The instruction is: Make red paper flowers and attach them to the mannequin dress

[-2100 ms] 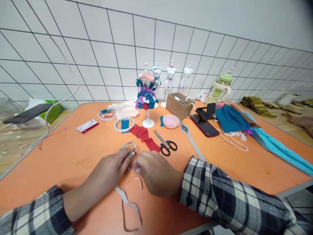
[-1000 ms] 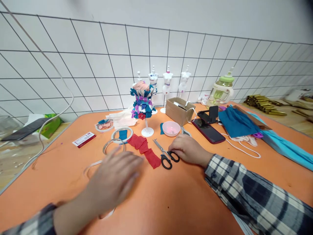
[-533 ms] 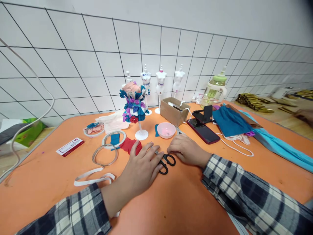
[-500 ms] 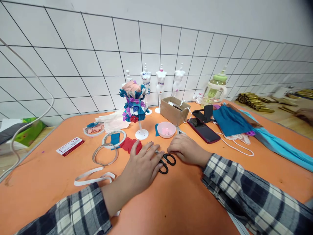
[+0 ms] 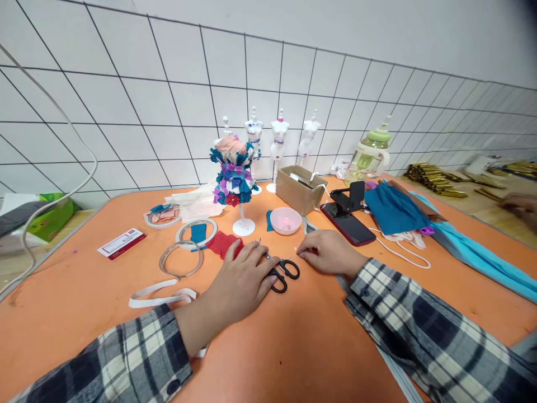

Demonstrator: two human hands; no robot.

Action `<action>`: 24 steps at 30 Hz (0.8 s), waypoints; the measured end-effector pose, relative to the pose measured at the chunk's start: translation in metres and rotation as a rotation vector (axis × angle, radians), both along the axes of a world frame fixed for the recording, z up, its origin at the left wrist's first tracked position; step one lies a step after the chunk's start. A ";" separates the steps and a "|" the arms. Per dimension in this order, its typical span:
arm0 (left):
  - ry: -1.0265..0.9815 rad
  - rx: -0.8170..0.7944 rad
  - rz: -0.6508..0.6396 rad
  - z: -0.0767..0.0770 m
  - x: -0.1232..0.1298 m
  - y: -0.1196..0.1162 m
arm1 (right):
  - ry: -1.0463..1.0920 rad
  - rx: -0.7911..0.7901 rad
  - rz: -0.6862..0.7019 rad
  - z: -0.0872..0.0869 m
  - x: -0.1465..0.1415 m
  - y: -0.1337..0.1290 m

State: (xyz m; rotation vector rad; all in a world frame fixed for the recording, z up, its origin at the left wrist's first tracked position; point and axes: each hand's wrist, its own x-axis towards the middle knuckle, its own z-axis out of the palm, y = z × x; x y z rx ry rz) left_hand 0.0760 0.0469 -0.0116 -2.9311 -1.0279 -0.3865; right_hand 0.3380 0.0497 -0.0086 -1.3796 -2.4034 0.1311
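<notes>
My left hand (image 5: 241, 280) lies flat on the table with its fingers stretched out. It partly covers a pair of black-handled scissors (image 5: 289, 268), whose handle loops show beside its fingers. My right hand (image 5: 329, 252) rests to the right of the scissors, fingers curled and pinched together. Whatever it holds is too small to make out; a tiny pale speck shows by the fingertips. Just beyond my left fingers lies a red cloth piece (image 5: 224, 245). A pink bowl (image 5: 286, 221) with small bits in it stands ahead of both hands.
A small dress form (image 5: 234, 179) covered in colourful ruffles stands behind the red cloth, with several white forms behind. A cardboard box (image 5: 300, 187), phone (image 5: 348, 224), bottle (image 5: 369, 151) and blue fabric (image 5: 396, 210) are rightward. Tape rings (image 5: 181, 260) and white ribbon (image 5: 161, 294) lie leftward.
My right hand has moved a little to the right, away from the scissors' handles. My left hand stays over the scissors. The view has tilted slightly.
</notes>
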 end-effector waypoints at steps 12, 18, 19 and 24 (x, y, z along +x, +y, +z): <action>-0.064 -0.060 0.031 -0.007 -0.002 0.002 | -0.102 0.048 0.245 0.004 -0.051 -0.029; -0.200 0.011 0.060 -0.009 -0.006 0.007 | -0.123 -0.023 0.179 0.003 -0.046 -0.024; -0.210 0.037 0.073 -0.006 -0.010 0.007 | -0.125 -0.031 0.170 0.003 -0.044 -0.023; -0.044 0.027 0.138 0.003 -0.042 0.000 | -0.104 -0.041 0.128 0.004 -0.032 -0.017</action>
